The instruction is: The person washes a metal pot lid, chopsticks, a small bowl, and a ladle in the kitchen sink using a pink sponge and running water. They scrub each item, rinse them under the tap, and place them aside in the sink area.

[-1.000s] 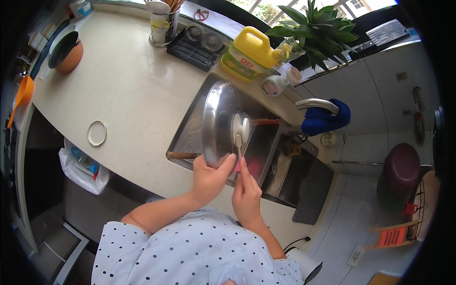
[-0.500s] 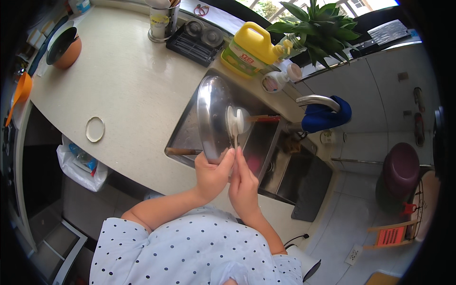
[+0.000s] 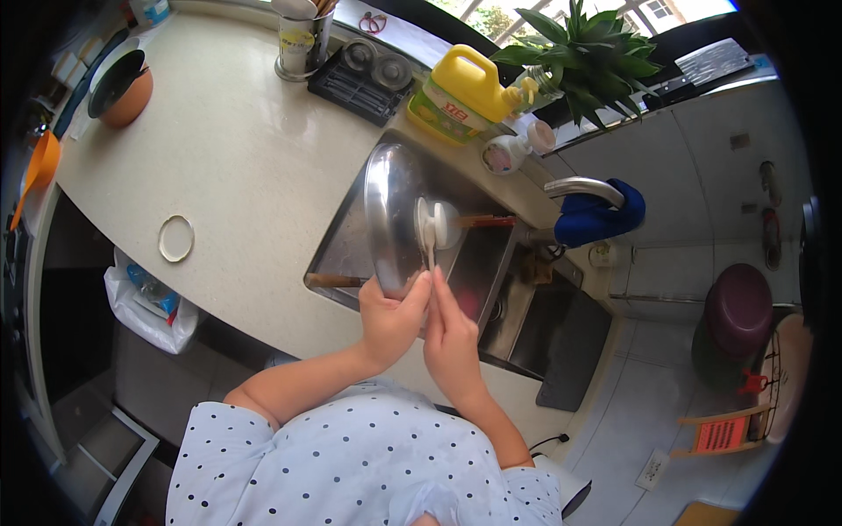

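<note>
My left hand (image 3: 392, 323) grips the lower rim of a shiny domed metal pot lid (image 3: 382, 206). The lid is tilted up on edge over the sink (image 3: 338, 241), its pale knob (image 3: 445, 225) facing right. Beside it, my right hand (image 3: 451, 337) is closed on a slim pale stick-like tool (image 3: 431, 249), whose far end meets the base of the knob. The tool's tip is too small to make out. Both hands nearly touch at the thumbs. Behind the lid a wooden handle (image 3: 333, 280) pokes out over the sink's left side.
A faucet (image 3: 586, 186) with a blue cloth (image 3: 605, 217) stands right of the sink. Behind are a yellow jug (image 3: 460, 92), a white bottle (image 3: 504, 154) and a black rack (image 3: 360, 88). A round white lid (image 3: 176, 238) lies on the counter, an orange bowl (image 3: 127, 98) farther left.
The tool and my right fingers have shifted very slightly against the knob. My left hand keeps the lid in nearly the same place.
</note>
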The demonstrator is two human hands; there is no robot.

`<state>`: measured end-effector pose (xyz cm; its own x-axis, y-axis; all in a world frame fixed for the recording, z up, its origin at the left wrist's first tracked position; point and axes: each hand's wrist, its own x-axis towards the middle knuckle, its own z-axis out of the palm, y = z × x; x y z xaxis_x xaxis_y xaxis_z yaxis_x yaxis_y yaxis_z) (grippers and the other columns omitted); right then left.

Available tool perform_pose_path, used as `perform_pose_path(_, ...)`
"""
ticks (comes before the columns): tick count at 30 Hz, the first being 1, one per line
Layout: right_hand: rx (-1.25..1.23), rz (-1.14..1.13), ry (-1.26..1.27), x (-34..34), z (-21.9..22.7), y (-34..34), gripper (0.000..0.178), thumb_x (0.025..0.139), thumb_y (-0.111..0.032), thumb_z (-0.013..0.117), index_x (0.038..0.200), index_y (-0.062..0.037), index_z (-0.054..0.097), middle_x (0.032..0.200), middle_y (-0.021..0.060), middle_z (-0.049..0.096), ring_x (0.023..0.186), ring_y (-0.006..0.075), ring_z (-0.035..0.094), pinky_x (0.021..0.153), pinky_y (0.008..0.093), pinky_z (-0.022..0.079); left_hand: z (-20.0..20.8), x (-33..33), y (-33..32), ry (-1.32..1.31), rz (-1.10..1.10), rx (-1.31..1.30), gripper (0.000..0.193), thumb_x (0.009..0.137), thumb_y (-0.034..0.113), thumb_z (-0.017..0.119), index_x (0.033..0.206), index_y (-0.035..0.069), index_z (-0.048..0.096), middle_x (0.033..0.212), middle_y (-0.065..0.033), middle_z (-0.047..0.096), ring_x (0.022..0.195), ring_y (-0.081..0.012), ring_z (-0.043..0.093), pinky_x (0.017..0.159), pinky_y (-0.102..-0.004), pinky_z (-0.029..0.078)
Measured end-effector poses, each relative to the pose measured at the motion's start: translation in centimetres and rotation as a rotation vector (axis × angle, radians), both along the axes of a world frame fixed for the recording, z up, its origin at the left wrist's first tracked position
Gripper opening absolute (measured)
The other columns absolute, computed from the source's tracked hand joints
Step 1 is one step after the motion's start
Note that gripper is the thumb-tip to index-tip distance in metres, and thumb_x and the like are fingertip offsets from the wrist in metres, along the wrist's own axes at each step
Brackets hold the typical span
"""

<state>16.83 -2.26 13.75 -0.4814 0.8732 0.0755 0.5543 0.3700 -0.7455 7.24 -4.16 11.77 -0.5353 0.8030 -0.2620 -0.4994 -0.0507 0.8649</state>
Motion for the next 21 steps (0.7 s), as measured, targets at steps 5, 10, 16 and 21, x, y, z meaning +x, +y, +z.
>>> perform_pose_path(5, -0.156, -0.025, 0.014, -0.1, 0.9, 0.4, 0.041, 0.087, -0.001, 0.043, 0.128, -0.0017, 0.039, 0.083, 0.0208, 0.060, 0.067, 0.0268, 0.061, 0.062, 0.0327, 0.047, 0.0, 0.3, 0.0, 0.000, 0.043, 0.028, 0.008, 0.081, 0.006, 0.058, 0.080, -0.001, 0.061, 0.066, 0.0000, 0.060, 0.061, -0.0040, 0.053, 0.053, -0.0201, 0.042)
perform_pose_path(10, -0.413, -0.142, 0.111, 0.0, 1.1, 0.1, 0.029, 0.091, -0.008, 0.042, 0.118, 0.0010, 0.044, 0.068, 0.0067, 0.055, 0.054, 0.0110, 0.050, 0.050, 0.0252, 0.041, 1.0, 0.1, -0.1, 0.032, 0.032, 0.020, 0.008, 0.081, 0.004, 0.059, 0.076, -0.001, 0.060, 0.066, 0.0005, 0.057, 0.058, -0.0051, 0.052, 0.051, -0.0203, 0.045)
perform_pose_path(16, -0.940, -0.158, 0.555, 1.3, 1.1, -0.1, 0.019, 0.094, -0.016, 0.041, 0.104, -0.0015, 0.046, 0.061, -0.0004, 0.045, 0.051, 0.0075, 0.041, 0.047, 0.0200, 0.034, 1.4, -0.3, -0.6, 0.004, -0.017, 0.011, 0.011, 0.081, 0.004, 0.059, 0.072, 0.000, 0.058, 0.065, 0.0010, 0.057, 0.057, -0.0052, 0.052, 0.049, -0.0204, 0.044)
perform_pose_path(21, -1.159, -0.114, 0.564, 2.1, 1.5, -0.4, 0.022, 0.096, -0.024, 0.037, 0.093, -0.0039, 0.046, 0.058, -0.0015, 0.039, 0.045, 0.0057, 0.033, 0.041, 0.0196, 0.028, 1.3, -0.3, -1.0, 0.060, -0.009, 0.024, 0.013, 0.081, 0.004, 0.060, 0.069, 0.001, 0.058, 0.064, 0.0020, 0.056, 0.056, -0.0036, 0.050, 0.049, -0.0195, 0.040)
